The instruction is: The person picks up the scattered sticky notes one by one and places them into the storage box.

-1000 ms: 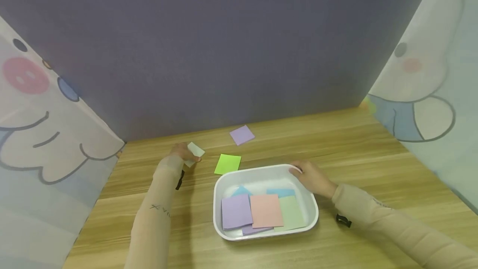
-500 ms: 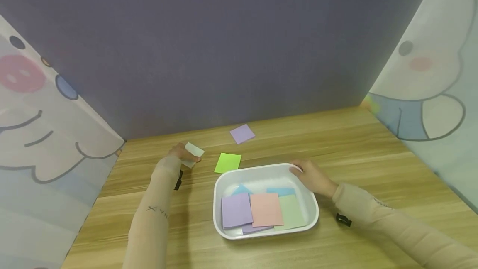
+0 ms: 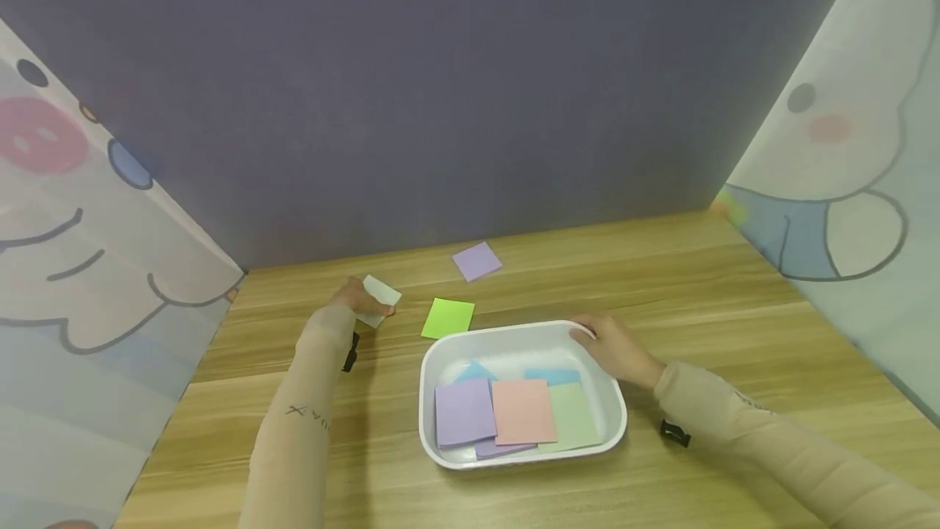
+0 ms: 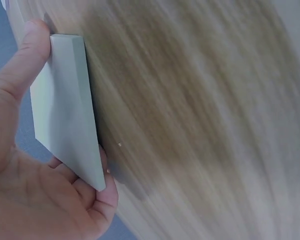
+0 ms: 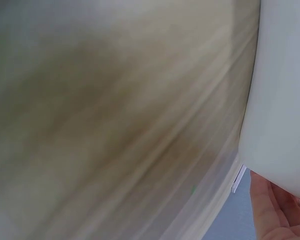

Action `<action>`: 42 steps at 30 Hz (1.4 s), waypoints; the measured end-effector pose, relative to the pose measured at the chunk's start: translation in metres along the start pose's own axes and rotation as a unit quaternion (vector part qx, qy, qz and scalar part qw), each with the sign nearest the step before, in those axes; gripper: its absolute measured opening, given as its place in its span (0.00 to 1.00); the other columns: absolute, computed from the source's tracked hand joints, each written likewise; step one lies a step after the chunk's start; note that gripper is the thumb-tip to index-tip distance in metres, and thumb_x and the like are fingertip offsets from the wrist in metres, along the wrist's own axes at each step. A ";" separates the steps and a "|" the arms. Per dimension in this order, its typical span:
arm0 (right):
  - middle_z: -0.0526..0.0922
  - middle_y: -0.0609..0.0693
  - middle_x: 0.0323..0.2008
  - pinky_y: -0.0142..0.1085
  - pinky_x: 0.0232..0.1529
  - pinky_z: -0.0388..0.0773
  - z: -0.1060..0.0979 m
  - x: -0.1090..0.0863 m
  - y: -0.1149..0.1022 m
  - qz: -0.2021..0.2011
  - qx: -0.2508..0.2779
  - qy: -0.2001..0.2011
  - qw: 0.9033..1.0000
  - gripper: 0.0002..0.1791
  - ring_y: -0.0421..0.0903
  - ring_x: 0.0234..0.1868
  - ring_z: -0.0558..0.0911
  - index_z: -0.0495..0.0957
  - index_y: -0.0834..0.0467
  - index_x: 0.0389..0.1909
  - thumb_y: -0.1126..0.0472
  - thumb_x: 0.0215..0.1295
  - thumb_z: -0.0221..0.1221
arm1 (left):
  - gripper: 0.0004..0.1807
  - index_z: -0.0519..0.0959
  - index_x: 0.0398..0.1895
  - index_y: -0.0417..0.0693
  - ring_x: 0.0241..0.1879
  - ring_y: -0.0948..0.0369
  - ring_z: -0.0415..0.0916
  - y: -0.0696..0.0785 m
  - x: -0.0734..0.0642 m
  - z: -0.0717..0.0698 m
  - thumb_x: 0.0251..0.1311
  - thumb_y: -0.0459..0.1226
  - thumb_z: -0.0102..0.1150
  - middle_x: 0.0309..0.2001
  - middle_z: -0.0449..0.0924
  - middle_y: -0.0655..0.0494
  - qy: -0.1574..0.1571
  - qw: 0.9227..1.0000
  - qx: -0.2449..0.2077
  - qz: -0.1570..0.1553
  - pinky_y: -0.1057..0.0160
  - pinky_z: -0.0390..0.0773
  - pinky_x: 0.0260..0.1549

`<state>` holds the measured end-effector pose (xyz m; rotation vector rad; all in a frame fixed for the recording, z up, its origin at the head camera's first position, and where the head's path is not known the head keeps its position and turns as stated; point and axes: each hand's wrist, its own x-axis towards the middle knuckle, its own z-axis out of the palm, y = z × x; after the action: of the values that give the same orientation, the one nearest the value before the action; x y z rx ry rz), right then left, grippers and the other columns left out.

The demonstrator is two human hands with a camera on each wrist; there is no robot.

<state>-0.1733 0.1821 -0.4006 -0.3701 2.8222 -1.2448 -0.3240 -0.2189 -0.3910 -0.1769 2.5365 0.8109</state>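
A pale green sticky note pad (image 4: pixel 65 100) is between the thumb and curled fingers of my left hand (image 3: pixel 356 298), close over the table at the back left. The thumb lies at one edge of the pad, the fingers at the opposite side. My right hand (image 3: pixel 617 353) grips the far right corner of a white plastic tub (image 3: pixel 433 378), thumb over the rim and fingers along the outer wall (image 5: pixel 280 100). Inside the tub lie a purple pad (image 3: pixel 465 413), a pink pad (image 3: pixel 525 412), a light green pad (image 3: pixel 573 419) and partly covered blue pads (image 3: pixel 552 375).
A bright green sticky note pad (image 3: pixel 448 318) lies on the wooden table (image 3: pixel 624 276) just behind the tub. Farther back is a purple pad (image 3: pixel 477 261), near the dark grey panel (image 3: pixel 470 104). Cartoon-printed sheets (image 3: pixel 844 145) stand at both sides.
Both hands stay almost in place, the left holding the pale green pad and the right on the tub. The head view has shifted slightly.
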 end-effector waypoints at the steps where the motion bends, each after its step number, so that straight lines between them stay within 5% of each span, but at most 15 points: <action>1: 0.82 0.58 0.33 0.26 0.23 0.77 0.000 0.000 0.000 -0.001 0.001 -0.001 1.000 0.15 0.40 0.25 0.79 0.74 0.71 0.47 0.64 0.68 0.49 | 0.50 0.47 0.63 0.29 0.52 0.42 0.65 0.000 0.000 0.001 0.48 0.46 0.66 0.53 0.64 0.32 0.000 1.000 0.002 0.001 0.50 0.74 0.50; 19: 0.82 0.58 0.33 0.26 0.23 0.77 -0.001 0.001 0.003 0.005 -0.003 -0.004 1.000 0.17 0.40 0.25 0.79 0.73 0.72 0.49 0.62 0.68 0.49 | 0.45 0.55 0.58 0.28 0.48 0.44 0.68 -0.010 0.009 0.007 0.47 0.48 0.67 0.50 0.67 0.34 0.017 1.000 -0.009 0.006 0.53 0.76 0.44; 29: 0.82 0.58 0.33 0.27 0.24 0.77 -0.002 0.003 0.006 0.000 -0.009 0.001 1.000 0.16 0.39 0.26 0.78 0.74 0.71 0.47 0.63 0.68 0.49 | 0.47 0.52 0.60 0.29 0.51 0.42 0.66 -0.016 0.018 0.012 0.47 0.47 0.68 0.52 0.65 0.33 0.031 0.998 -0.054 0.016 0.49 0.73 0.49; 42: 0.82 0.59 0.35 0.27 0.24 0.77 -0.002 0.005 0.006 0.009 -0.013 0.000 1.000 0.17 0.39 0.25 0.79 0.73 0.71 0.49 0.61 0.68 0.49 | 0.34 0.59 0.59 0.26 0.51 0.42 0.68 -0.017 0.012 0.014 0.55 0.38 0.60 0.53 0.67 0.32 0.043 0.991 -0.117 0.048 0.50 0.72 0.52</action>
<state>-0.1798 0.1868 -0.4034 -0.3451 2.8374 -1.2056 -0.3243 -0.2247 -0.4152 -0.1694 2.5397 1.1631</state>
